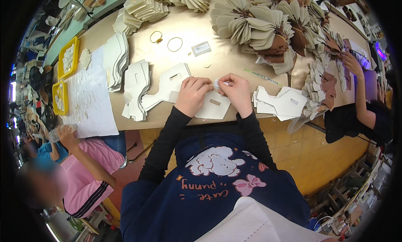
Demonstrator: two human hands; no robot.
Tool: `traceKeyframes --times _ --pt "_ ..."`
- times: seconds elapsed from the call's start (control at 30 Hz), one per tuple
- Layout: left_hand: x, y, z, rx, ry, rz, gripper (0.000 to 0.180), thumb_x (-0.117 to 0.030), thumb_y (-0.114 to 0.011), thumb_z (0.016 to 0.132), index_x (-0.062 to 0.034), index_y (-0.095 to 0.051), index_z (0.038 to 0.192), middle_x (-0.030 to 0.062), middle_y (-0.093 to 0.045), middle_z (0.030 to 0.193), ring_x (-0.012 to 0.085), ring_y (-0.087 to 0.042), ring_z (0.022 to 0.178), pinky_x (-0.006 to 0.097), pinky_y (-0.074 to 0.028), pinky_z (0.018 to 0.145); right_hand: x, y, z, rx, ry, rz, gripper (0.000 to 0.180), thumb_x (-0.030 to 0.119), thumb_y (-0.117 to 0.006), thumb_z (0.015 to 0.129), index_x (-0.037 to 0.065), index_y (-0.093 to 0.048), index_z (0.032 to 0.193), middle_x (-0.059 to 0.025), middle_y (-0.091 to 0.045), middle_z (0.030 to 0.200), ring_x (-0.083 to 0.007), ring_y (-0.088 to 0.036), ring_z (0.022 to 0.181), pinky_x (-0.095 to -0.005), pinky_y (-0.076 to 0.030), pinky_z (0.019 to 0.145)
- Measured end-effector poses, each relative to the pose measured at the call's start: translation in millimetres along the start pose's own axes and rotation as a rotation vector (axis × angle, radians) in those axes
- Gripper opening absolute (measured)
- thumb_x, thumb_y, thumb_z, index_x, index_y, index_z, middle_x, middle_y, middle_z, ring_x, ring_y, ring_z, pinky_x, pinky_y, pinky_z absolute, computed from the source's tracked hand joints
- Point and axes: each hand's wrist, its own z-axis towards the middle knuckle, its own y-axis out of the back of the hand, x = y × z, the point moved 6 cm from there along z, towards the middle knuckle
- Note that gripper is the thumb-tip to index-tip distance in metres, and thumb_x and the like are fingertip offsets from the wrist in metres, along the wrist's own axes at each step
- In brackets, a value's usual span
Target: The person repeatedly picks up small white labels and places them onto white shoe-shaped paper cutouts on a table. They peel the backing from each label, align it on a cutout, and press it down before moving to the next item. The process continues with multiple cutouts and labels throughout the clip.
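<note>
My left hand (192,96) and my right hand (237,93) meet over the table, fingertips pinched together on a small whitish strip (216,83). Its exact kind is too small to make out. Just below them lies a white cut-out panel (211,111) with a rectangular slot, its far part covered by my hands. To the left, another slotted white panel (173,79) rests beside a stack of white panels (137,87). On the right sits a further pile of white panels (281,103), the top one carrying a small clear-looking rectangle in its slot.
Bundles of cream and brown pieces (272,28) crowd the far right. Rubber bands (174,44) and a small clear packet (201,49) lie ahead. Yellow trays (68,57) stand left. One person in pink (90,170) works at left; another's arm (363,87) reaches in from right.
</note>
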Motion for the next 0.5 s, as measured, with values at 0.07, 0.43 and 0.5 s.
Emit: traceKeyframes --times 0.07,0.43,0.5 --pt "0.6 -0.3 0.2 0.011 -0.001 0.004 0.024 -0.001 -0.061 0.080 -0.0109 -0.067 0.101 0.0019 -0.064 0.111 0.0229 -0.059 0.107 0.039 -0.041 0.100 -0.2 0.0 0.7 0.004 -0.010 -0.009 0.008 0.002 -0.069 0.088 -0.006 -0.068 0.089 -0.0052 -0.068 0.070 -0.0091 -0.067 0.062 -0.0207 -0.052 0.056" --pt "-1.2 -3.1 3.3 0.019 0.036 0.105 0.039 0.001 -0.060 0.080 -0.0166 -0.071 0.114 -0.0008 -0.064 0.108 0.0204 -0.060 0.105 0.044 -0.038 0.105 3.2 -0.2 0.4 -0.008 0.013 -0.072 0.010 0.005 -0.070 0.089 -0.005 -0.068 0.089 -0.0052 -0.069 0.070 -0.0099 -0.069 0.063 -0.0209 -0.052 0.056" --pt "-3.1 -4.2 2.3 0.013 0.040 0.160 0.038 -0.001 -0.060 0.081 -0.0183 -0.071 0.113 -0.0019 -0.063 0.110 0.0195 -0.059 0.107 0.048 -0.035 0.109 3.6 0.2 0.0 0.004 0.005 -0.066 0.011 0.005 -0.070 0.089 -0.005 -0.069 0.091 -0.0052 -0.069 0.072 -0.0095 -0.069 0.065 -0.0210 -0.052 0.058"
